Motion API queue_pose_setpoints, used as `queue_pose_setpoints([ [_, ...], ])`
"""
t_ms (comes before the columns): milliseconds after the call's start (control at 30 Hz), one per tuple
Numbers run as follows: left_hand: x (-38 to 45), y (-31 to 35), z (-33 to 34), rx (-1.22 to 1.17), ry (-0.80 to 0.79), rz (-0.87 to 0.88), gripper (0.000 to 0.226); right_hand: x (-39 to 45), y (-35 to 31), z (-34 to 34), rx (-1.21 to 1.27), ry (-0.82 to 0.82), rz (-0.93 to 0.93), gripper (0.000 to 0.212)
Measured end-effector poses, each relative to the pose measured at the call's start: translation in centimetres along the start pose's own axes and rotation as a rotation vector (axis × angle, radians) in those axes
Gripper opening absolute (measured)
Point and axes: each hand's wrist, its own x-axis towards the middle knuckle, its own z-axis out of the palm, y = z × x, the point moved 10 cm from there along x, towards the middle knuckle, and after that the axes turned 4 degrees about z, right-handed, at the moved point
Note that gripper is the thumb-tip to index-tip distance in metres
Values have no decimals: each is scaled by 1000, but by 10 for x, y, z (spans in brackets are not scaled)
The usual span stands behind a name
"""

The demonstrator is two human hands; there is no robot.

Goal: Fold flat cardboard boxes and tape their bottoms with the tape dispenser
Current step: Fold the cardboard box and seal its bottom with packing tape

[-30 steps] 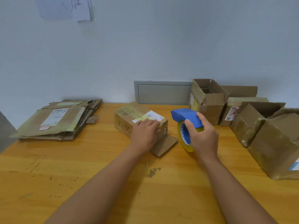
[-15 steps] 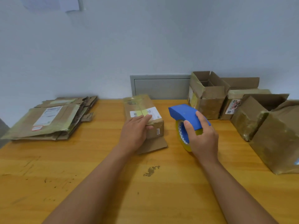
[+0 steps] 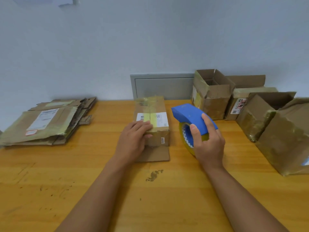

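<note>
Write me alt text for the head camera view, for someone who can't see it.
A person's left hand rests on a small cardboard box on a wooden table, while the right hand grips a blue tape dispenser just right of it. A stack of flat boxes lies at far left; several folded boxes stand at right.

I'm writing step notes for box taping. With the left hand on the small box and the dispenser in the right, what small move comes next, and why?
Probably bring the tape dispenser over the box and set its front edge down on the centre seam. The right hand grips it just beside the box, off the surface, while the left hand presses the near edge, steadying it.
</note>
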Motion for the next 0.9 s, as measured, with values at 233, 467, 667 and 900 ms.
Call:
queue_pose_setpoints([
  [233,-5,1,-8,-121,36,-38,27,-2,-1,-3,28,13,-13,72],
  [467,-6,-1,-6,-163,46,-56,27,-2,1,-5,28,9,-6,70],
  [667,-7,-2,-1,-164,17,-62,35,-1,2,-4,22,-18,8,65],
  [900,-6,-3,-2,-191,1,-61,32,2,6,0,-6,-51,54,58],
])
